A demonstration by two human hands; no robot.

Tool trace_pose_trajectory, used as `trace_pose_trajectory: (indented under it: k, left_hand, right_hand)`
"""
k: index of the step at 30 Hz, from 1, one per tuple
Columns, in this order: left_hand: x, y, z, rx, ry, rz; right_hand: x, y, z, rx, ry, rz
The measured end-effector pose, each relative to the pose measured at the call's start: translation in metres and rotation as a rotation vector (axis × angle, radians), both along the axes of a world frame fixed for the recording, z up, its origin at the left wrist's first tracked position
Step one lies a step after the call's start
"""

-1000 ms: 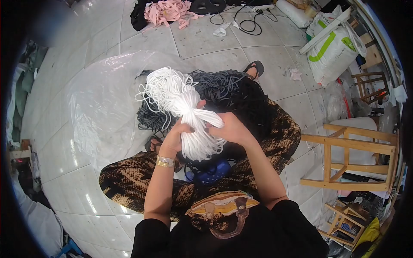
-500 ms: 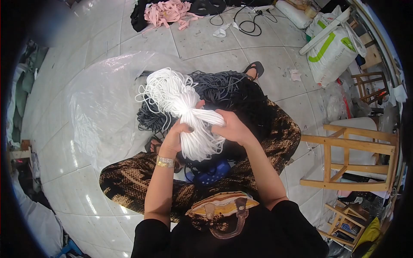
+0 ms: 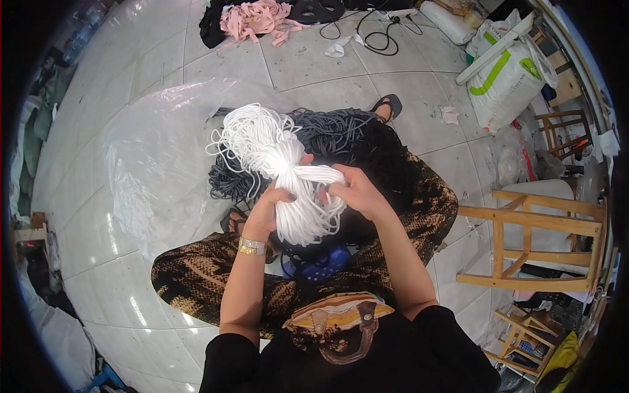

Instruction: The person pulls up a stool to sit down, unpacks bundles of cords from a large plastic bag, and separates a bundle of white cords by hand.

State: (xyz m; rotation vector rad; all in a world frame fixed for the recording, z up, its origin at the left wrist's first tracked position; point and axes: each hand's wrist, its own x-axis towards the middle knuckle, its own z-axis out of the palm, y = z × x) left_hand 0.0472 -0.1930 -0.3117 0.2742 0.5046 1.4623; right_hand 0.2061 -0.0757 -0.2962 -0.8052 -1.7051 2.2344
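A bundle of white cord [image 3: 304, 219] hangs between my hands, gathered tightly at its middle, its loose loops spreading at the upper left. My left hand [image 3: 267, 206] is wrapped round the bundle from the left, just below the gathered part, with a fingertip showing behind it. On the right, my right hand [image 3: 357, 191] pinches some strands that run sideways from the gather. Dark grey cord [image 3: 334, 134] lies in a heap behind and under the white bundle, with black cord [image 3: 383, 160] to its right.
A clear plastic sheet [image 3: 154, 157] lies on the tiled floor at the left. Wooden stools [image 3: 547, 219] and a white-green sack [image 3: 508, 85] are at the right. Pink strips [image 3: 255, 19] and a black cable [image 3: 380, 49] lie at the top. A blue dotted item [image 3: 324, 265] rests in my lap.
My right hand has moved slightly right and up, and the strands it pinches are drawn out straighter. My left hand has stayed in place on the bundle.
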Motion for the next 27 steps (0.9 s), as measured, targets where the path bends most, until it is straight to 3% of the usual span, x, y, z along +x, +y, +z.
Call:
trace_pose_trajectory:
  k: [2, 5, 20, 27]
  left_hand:
    - [0.002, 0.001, 0.004, -0.021, 0.021, 0.044]
    - [-0.002, 0.0, -0.005, 0.007, 0.044, 0.01]
    - [0.004, 0.001, 0.006, -0.069, 0.148, 0.02]
    - [0.004, 0.002, -0.002, -0.063, 0.175, 0.031]
  right_hand:
    - [0.002, 0.003, -0.005, 0.026, -0.063, 0.066]
    - [-0.006, -0.008, -0.005, 0.204, -0.052, -0.029]
    - [0.001, 0.003, -0.008, -0.005, -0.041, 0.023]
    - [-0.006, -0.007, -0.009, 0.058, -0.038, 0.04]
